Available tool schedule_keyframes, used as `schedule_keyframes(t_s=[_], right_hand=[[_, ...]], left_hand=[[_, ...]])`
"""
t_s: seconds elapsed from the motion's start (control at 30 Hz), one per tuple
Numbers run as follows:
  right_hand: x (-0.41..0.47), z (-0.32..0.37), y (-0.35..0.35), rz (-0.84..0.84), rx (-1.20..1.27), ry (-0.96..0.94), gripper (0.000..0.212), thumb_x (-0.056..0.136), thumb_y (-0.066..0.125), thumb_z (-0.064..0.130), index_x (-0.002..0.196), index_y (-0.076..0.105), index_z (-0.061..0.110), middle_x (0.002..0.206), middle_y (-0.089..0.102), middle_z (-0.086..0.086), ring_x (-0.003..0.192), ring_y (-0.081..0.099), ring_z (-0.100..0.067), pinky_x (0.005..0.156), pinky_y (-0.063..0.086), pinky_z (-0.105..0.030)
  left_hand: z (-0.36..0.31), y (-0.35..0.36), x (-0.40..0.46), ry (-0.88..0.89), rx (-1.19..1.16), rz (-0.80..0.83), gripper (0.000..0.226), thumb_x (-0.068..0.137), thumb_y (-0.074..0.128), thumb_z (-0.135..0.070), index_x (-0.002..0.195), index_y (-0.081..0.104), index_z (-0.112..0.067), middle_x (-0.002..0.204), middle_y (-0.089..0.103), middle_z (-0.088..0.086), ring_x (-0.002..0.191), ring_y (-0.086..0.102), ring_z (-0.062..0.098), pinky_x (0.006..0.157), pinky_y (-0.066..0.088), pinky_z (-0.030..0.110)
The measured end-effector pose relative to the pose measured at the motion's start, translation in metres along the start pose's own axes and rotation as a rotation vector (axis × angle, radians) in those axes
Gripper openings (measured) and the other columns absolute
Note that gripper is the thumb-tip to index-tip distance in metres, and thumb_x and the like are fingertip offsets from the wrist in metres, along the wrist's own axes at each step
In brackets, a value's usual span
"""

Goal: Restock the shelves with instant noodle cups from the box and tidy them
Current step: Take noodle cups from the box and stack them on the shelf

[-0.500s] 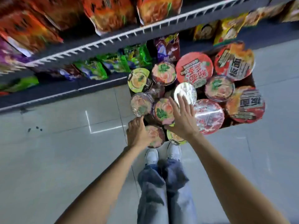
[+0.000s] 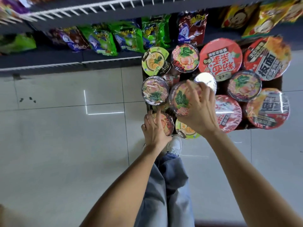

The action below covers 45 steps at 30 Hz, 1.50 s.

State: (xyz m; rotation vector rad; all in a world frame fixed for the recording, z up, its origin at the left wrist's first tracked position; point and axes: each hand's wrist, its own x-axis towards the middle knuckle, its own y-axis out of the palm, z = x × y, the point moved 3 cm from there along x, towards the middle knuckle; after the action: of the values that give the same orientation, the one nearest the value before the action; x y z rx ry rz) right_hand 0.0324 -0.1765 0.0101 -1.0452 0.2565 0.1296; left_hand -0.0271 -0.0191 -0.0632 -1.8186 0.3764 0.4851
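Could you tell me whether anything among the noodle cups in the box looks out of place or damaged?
One cup, just beyond the right hand, shows a plain silver face while every other shows a printed lid; it may be upside down. Nothing looks spilled or crushed.

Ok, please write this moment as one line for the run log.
stage: picking from box | left hand: grips red-lid cup | right hand: grips pink-lid cup | shelf: none placed
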Motion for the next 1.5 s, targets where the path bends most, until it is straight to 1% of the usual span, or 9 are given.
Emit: schedule_keyframes(t_s=[0.27,0.43,0.6,0.73,0.9,1.0,1.13,1.3,1.5], right_hand=[[-0.065,0.069,-0.119,-0.082,0.479,0.199,0.097,0.066,0.082,0.035,0.146,0.029,0.023,0.145,0.02,-0.014,0.135,0.022,-0.026,0.107,0.029,-0.048],[-0.1,0.161,-0.223,0.005,0.499,0.063,0.094,0.065,0.077,0.055,0.144,0.034,0.028,0.144,0.023,-0.002,0.132,0.031,-0.022,0.105,0.033,-0.035],[-0.117,0.262,-0.314,0.021,0.568,-0.073,0.081,0.066,0.077,0.044,0.137,0.04,0.036,0.145,0.021,0.005,0.127,0.03,-0.01,0.102,0.031,-0.024],[-0.12,0.331,-0.352,0.05,0.708,-0.209,0.095,0.06,0.078,0.051,0.142,0.032,0.037,0.144,0.033,0.008,0.129,0.039,-0.012,0.108,0.036,-0.036],[-0.123,0.419,-0.36,0.145,0.971,-0.301,0.091,0.055,0.084,0.052,0.133,0.037,0.057,0.142,0.044,0.005,0.125,0.048,-0.023,0.102,0.04,-0.041],[-0.129,0.484,-0.357,0.213,1.142,-0.339,0.104,0.032,0.09,0.059,0.126,0.046,0.057,0.101,0.063,-0.003,0.075,0.062,-0.021,0.067,0.051,-0.031],[-0.139,0.581,-0.366,0.15,1.278,-0.436,0.119,0.023,0.091,0.059,0.131,0.047,0.035,0.114,0.067,0.0,0.094,0.069,-0.015,0.071,0.055,-0.028],[-0.138,0.684,-0.416,0.056,1.313,-0.556,0.099,0.024,0.086,0.066,0.103,0.061,0.013,0.092,0.072,0.001,0.085,0.069,-0.016,0.073,0.055,-0.033],[-0.138,0.772,-0.518,-0.13,1.39,-0.875,0.058,0.055,0.077,0.057,0.101,0.064,0.023,0.098,0.073,0.005,0.093,0.069,-0.014,0.079,0.057,-0.038]], left_hand=[[0.014,-0.143,-0.074,-0.096,-0.388,-0.071,0.116,0.047,0.077,-0.053,0.144,0.021,-0.023,0.138,0.02,0.009,0.127,0.02,0.025,0.108,0.024,0.03],[0.022,-0.295,-0.135,-0.022,-0.395,-0.145,0.114,0.057,0.075,-0.061,0.147,0.015,-0.025,0.134,0.025,0.007,0.125,0.024,0.023,0.108,0.026,0.032],[0.032,-0.424,-0.193,0.119,-0.494,-0.176,0.113,0.052,0.081,-0.048,0.145,0.018,-0.036,0.14,0.011,-0.006,0.133,0.02,0.023,0.11,0.033,0.035],[0.054,-0.501,-0.233,0.206,-0.581,-0.314,0.112,0.053,0.089,-0.04,0.143,0.023,-0.036,0.145,0.007,-0.011,0.132,0.03,0.016,0.109,0.036,0.032],[0.113,-0.583,-0.277,0.191,-0.799,-0.526,0.108,0.051,0.088,-0.048,0.139,0.026,-0.043,0.139,0.032,-0.011,0.121,0.043,0.002,0.099,0.043,0.023],[0.157,-0.633,-0.302,0.268,-1.045,-0.607,0.107,0.044,0.092,-0.045,0.131,0.03,-0.053,0.13,0.044,-0.018,0.117,0.052,0.0,0.087,0.049,0.019],[0.212,-0.713,-0.33,0.361,-1.237,-0.724,0.117,0.046,0.083,-0.03,0.146,0.023,-0.036,0.132,0.049,-0.009,0.116,0.055,0.006,0.087,0.052,0.025],[0.244,-0.827,-0.352,0.527,-1.177,-0.801,0.103,0.047,0.083,-0.033,0.137,0.034,-0.04,0.128,0.052,-0.01,0.115,0.055,0.01,0.098,0.048,0.042],[0.235,-0.963,-0.359,0.745,-0.871,-1.009,0.111,0.047,0.082,-0.04,0.144,0.029,-0.032,0.136,0.045,-0.011,0.116,0.053,0.003,0.1,0.047,0.028]])
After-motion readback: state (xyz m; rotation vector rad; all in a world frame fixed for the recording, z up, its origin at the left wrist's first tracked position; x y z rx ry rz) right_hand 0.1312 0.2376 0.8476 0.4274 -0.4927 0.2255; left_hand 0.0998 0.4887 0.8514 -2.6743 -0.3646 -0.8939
